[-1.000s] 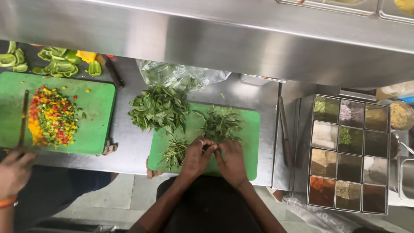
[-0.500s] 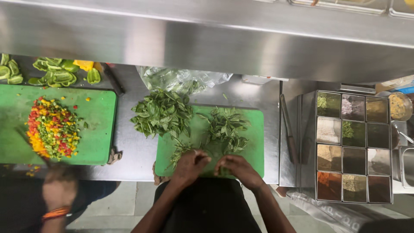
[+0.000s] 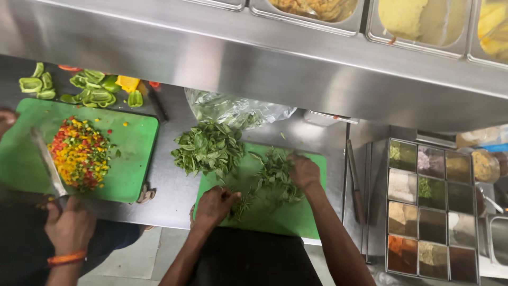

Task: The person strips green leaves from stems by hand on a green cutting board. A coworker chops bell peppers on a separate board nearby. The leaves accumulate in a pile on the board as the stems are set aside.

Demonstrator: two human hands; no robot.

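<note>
Herbs (image 3: 275, 172) lie on a green board (image 3: 296, 217); the left hand (image 3: 214, 205) pinches stems, the right hand (image 3: 303, 170) rests spread on sprigs. Leaf-picking appears underway; another sprig likely needs gathering. Beside them, a co-worker's hand (image 3: 69, 225) grips a knife (image 3: 47, 164).

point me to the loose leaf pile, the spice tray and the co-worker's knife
loose leaf pile (image 3: 208, 148), head view, middle of the heap.
spice tray (image 3: 432, 205), head view, a divider near its centre.
co-worker's knife (image 3: 46, 161), head view, mid-blade.
</note>
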